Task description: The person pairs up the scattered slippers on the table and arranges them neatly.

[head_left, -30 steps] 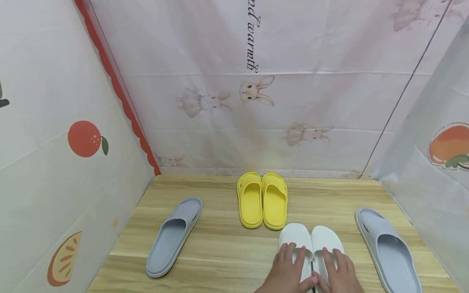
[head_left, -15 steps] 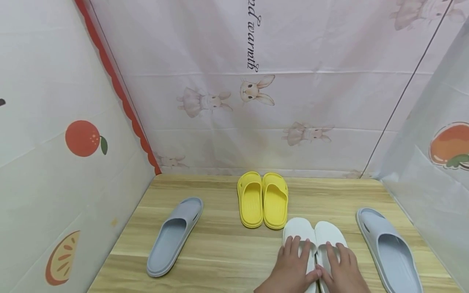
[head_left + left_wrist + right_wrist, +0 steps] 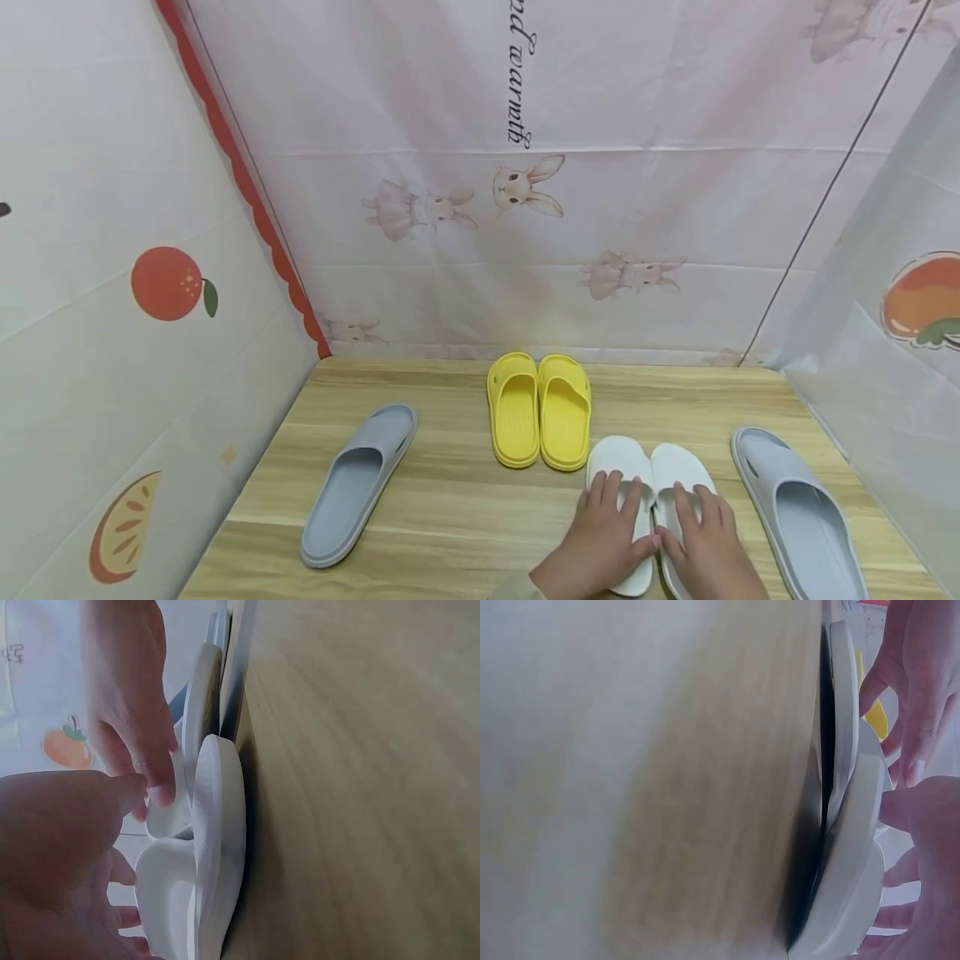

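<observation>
A pair of white slippers stands side by side, toes away from me, in the lower right of the head view: the left slipper [image 3: 619, 454] and the right slipper [image 3: 684, 467]. My left hand [image 3: 602, 533] lies over the left one, spread fingers on its strap and thumb near its inner edge. Likewise, my right hand [image 3: 708, 542] rests over the right slipper, its thumb close to the left thumb. From the left wrist, the near white slipper [image 3: 221, 832] shows its side low against the wooden surface. The right wrist view has a dark shadow under the white slipper [image 3: 847, 877].
Yellow slippers [image 3: 514, 417] stand together near the back wall, just beyond the left white slipper. One grey slipper [image 3: 358, 487] lies angled at left; another grey slipper [image 3: 798, 508] lies at right, near my right hand. Printed sheets [image 3: 450, 308] enclose the wooden board [image 3: 450, 508].
Both hands and the white slippers have moved forward and slightly right, towards the back wall. The yellow and grey slippers stay where they were.
</observation>
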Demonstrator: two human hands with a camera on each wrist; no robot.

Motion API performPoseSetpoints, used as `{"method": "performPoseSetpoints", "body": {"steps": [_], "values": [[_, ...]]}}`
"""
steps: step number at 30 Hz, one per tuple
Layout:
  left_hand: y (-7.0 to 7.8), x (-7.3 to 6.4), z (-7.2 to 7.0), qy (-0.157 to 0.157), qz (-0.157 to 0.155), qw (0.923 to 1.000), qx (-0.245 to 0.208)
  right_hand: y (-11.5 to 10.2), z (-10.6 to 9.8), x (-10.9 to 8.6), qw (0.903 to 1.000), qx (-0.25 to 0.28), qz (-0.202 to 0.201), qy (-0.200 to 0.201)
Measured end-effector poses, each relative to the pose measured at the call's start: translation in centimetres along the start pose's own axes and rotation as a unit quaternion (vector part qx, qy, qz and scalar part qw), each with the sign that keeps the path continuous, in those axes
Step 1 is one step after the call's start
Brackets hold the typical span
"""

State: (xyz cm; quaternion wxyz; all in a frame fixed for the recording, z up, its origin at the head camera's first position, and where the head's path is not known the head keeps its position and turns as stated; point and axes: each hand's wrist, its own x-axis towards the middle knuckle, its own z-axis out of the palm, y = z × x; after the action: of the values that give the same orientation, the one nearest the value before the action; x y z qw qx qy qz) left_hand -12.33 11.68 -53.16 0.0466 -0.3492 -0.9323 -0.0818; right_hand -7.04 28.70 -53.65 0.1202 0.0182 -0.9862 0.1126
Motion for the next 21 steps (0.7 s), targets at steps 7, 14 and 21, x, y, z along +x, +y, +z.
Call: {"method": "performPoseSetpoints", "body": {"steps": [7,14,21], "values": [[-0.1,1.0,0.0,-0.008,-0.014,0.9997,-0.021,0.6,-0.1,0.7,1.0000,-0.004,-0.008,-0.001],[-0.2,2.1,0.0,-0.005,-0.021,0.9997,-0.014,1.1,-0.2,1.5,0.9998,-0.008,-0.017,0.002],[-0.2,2.8,-0.3,-0.018,-0.032,0.9990,-0.026,1.4,-0.3,2.2,0.9998,0.014,-0.015,0.001]]}}
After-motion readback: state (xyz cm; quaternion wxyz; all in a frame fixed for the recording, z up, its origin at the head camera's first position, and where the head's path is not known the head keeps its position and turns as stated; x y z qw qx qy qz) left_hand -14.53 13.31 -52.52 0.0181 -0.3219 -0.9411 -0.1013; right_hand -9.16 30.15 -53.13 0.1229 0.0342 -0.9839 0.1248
